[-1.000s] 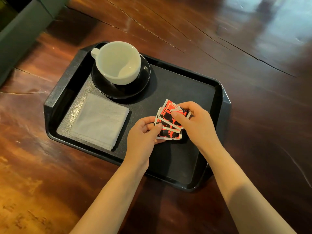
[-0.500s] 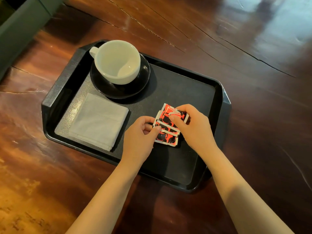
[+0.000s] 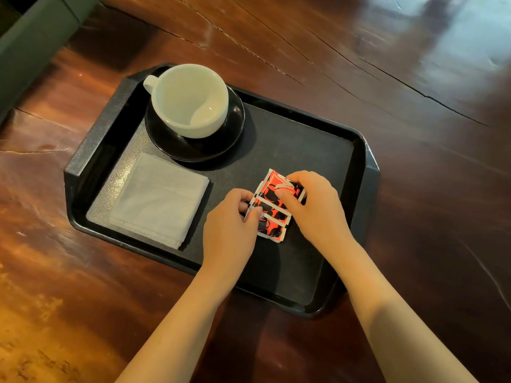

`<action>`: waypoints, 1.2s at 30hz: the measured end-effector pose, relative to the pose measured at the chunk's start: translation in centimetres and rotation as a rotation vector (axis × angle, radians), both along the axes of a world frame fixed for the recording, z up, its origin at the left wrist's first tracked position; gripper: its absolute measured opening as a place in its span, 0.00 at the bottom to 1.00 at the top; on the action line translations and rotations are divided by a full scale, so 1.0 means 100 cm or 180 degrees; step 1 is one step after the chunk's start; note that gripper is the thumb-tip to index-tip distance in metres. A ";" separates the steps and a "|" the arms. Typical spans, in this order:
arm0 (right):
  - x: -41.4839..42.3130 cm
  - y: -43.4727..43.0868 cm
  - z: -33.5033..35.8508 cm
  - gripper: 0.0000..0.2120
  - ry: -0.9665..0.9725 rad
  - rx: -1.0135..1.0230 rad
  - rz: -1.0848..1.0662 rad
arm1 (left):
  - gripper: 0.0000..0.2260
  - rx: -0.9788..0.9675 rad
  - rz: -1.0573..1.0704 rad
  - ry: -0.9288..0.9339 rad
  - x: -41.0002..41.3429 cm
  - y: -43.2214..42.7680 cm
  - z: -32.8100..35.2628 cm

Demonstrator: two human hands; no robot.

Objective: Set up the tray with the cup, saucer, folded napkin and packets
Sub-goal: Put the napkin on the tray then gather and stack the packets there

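A black tray (image 3: 309, 139) lies on the wooden table. At its far left an empty white cup (image 3: 190, 100) sits upright on a black saucer (image 3: 233, 134). A folded grey napkin (image 3: 159, 199) lies flat at the near left of the tray. Three red-and-black packets (image 3: 272, 208) with white edges lie overlapped in a fan on the tray's right half. My left hand (image 3: 231, 230) pinches their left edge with thumb and fingers. My right hand (image 3: 312, 205) presses its fingertips on the top packet from the right.
The dark, glossy wooden table (image 3: 414, 78) has long cracks running across it. A grey-green piece of furniture (image 3: 30, 48) stands along the far left edge. Bare tray floor shows behind and in front of the packets.
Both hands stay on the packets and have shifted them slightly, spreading the fan a little more along the tray floor. The cup, saucer and napkin have not moved.
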State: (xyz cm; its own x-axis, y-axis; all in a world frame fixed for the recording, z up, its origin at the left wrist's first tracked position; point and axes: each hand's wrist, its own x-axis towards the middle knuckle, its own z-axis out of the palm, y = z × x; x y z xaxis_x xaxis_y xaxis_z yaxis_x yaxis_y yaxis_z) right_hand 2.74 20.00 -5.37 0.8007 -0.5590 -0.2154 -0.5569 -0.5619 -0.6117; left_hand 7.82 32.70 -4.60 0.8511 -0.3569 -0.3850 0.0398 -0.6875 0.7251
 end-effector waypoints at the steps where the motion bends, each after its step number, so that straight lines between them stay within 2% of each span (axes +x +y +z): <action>1: 0.000 0.000 0.001 0.13 -0.0043 0.0039 -0.0001 | 0.07 -0.0055 -0.0022 0.0063 0.002 0.001 0.000; 6: 0.001 -0.012 0.011 0.08 -0.0557 0.0638 -0.0399 | 0.05 -0.0322 -0.0128 0.0236 0.007 0.008 0.004; 9: 0.002 -0.018 0.013 0.07 -0.0729 0.0573 -0.0610 | 0.04 -0.0409 -0.0169 0.0225 0.006 0.010 0.005; 13: 0.001 -0.016 0.017 0.03 -0.0386 0.0704 0.0033 | 0.04 -0.0491 -0.0133 0.0196 0.004 0.010 0.006; 17: -0.002 -0.015 0.022 0.05 -0.0111 0.1031 0.0451 | 0.05 -0.0534 -0.0015 0.0280 0.005 0.009 0.007; 20: -0.003 -0.018 0.026 0.07 -0.0171 0.1202 0.0358 | 0.06 -0.0611 0.0000 0.0353 0.005 0.010 0.008; 23: -0.002 -0.018 0.024 0.08 -0.0251 0.1275 -0.0022 | 0.08 -0.0707 -0.0068 0.0502 0.005 0.014 0.012; 26: -0.002 -0.017 0.020 0.07 -0.0350 0.1188 -0.0303 | 0.06 -0.0835 0.0069 0.0650 0.006 0.025 0.017; 29: -0.001 -0.016 0.018 0.08 -0.0310 0.1031 -0.0272 | 0.03 -0.1054 0.0177 0.0833 0.007 0.027 0.021; 32: 0.001 -0.013 0.020 0.10 -0.0190 0.1118 -0.0109 | 0.04 -0.0886 0.0089 0.0646 0.010 0.013 0.014; 36: 0.003 -0.017 0.021 0.12 -0.0043 0.0958 -0.0037 | 0.05 -0.0244 -0.0020 0.0105 0.010 -0.006 0.001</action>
State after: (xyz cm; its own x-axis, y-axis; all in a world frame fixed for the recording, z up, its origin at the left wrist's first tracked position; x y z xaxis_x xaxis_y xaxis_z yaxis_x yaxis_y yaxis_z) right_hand 3.06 18.33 -3.27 0.7986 -0.4807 -0.3622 -0.5528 -0.3478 -0.7572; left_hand 8.83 32.12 -4.46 0.8361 -0.3916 -0.3841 0.0603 -0.6304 0.7739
